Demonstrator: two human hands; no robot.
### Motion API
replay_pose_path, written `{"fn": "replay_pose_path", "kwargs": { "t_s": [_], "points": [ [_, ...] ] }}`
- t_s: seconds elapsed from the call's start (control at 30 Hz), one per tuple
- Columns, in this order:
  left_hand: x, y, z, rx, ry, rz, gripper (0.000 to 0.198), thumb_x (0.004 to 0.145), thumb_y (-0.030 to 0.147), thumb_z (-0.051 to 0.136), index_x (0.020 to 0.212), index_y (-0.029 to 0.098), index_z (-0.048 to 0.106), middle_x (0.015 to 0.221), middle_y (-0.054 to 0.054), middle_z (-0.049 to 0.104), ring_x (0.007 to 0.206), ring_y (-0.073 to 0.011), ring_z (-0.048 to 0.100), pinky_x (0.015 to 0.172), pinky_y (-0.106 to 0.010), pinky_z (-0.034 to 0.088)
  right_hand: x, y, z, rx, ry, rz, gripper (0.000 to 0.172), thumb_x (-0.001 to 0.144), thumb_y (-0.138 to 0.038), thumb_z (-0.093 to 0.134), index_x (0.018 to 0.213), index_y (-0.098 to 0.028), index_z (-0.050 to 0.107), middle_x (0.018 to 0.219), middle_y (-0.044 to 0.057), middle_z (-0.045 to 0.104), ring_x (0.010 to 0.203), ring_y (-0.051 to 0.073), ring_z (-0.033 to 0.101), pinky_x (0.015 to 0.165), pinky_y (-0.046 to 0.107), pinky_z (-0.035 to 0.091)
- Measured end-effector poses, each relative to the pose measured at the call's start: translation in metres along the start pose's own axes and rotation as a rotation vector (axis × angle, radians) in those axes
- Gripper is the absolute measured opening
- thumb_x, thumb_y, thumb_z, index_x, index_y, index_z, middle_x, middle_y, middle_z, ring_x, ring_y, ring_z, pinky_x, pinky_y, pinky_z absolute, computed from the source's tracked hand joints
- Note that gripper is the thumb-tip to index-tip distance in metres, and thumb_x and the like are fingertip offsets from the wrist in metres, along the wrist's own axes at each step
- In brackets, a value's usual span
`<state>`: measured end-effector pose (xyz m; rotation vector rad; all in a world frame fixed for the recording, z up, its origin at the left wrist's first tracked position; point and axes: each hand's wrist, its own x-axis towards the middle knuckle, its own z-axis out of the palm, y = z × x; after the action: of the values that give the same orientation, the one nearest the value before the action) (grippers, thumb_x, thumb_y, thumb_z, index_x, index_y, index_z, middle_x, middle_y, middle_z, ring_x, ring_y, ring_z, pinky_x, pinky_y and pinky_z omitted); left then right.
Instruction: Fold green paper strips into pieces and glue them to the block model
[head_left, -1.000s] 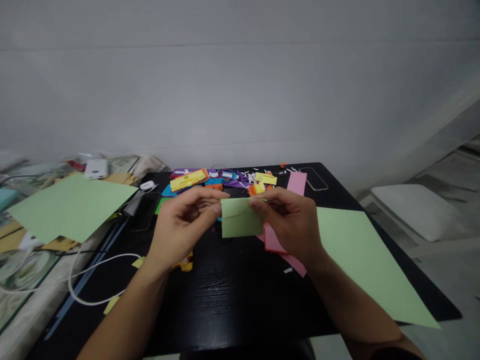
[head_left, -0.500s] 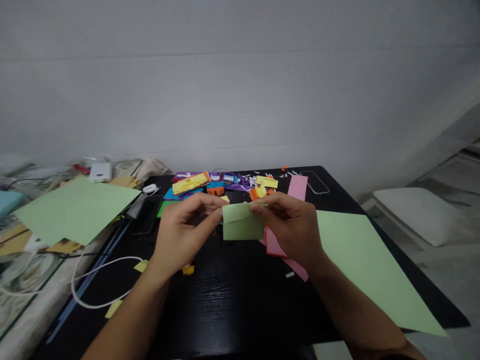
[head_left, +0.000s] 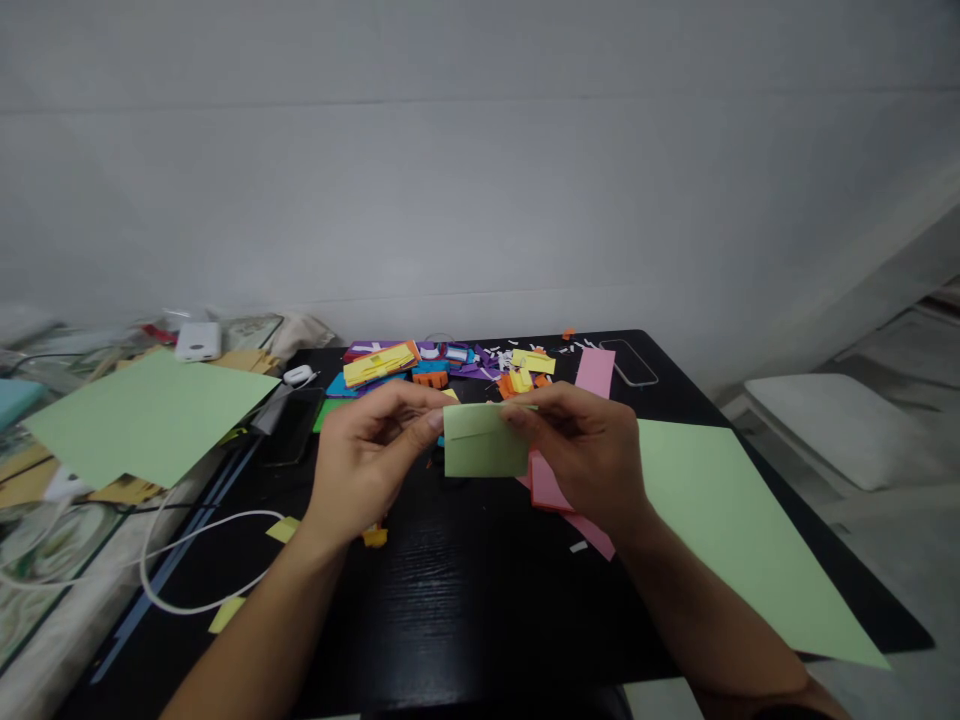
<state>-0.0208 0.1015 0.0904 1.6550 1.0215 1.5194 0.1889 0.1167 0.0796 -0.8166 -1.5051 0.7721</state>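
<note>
A small folded piece of light green paper (head_left: 486,455) hangs upright between my hands, above the black table (head_left: 450,610). My left hand (head_left: 379,450) pinches its upper left corner between thumb and fingers. At the upper right, the thumb and fingers of my right hand (head_left: 581,445) press together on the top edge. A flap is folded down along the top of the paper. Pink paper strips (head_left: 551,485) lie beneath and behind my right hand, partly hidden by it.
A large green sheet (head_left: 750,530) lies on the right, another green sheet (head_left: 150,415) on the left. Colored paper pieces (head_left: 381,365) and scraps (head_left: 517,380) are piled at the back. A white cable (head_left: 161,600) loops at left. A white stool (head_left: 832,425) stands beside the table.
The folded flap along the paper's top lies flatter and straighter now. Both hands stay in nearly the same place, still pinching the paper. The view has shifted very slightly.
</note>
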Motion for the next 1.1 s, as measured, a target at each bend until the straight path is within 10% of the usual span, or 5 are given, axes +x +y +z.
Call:
{"fn": "replay_pose_path", "kwargs": {
  "t_s": [1.1],
  "points": [
    [-0.006, 0.000, 0.012, 0.138, 0.023, 0.011, 0.005, 0.090, 0.027, 0.079, 0.088, 0.023, 0.082, 0.078, -0.001, 0.079, 0.063, -0.0119, 0.068, 0.057, -0.022, 0.056, -0.004, -0.005, 0.000, -0.034, -0.050, -0.033, 0.004, 0.089, -0.023, 0.081, 0.088, -0.026, 0.083, 0.077, -0.003, 0.081, 0.066, 0.012, 0.072, 0.060, 0.024, 0.056]
  ]
}}
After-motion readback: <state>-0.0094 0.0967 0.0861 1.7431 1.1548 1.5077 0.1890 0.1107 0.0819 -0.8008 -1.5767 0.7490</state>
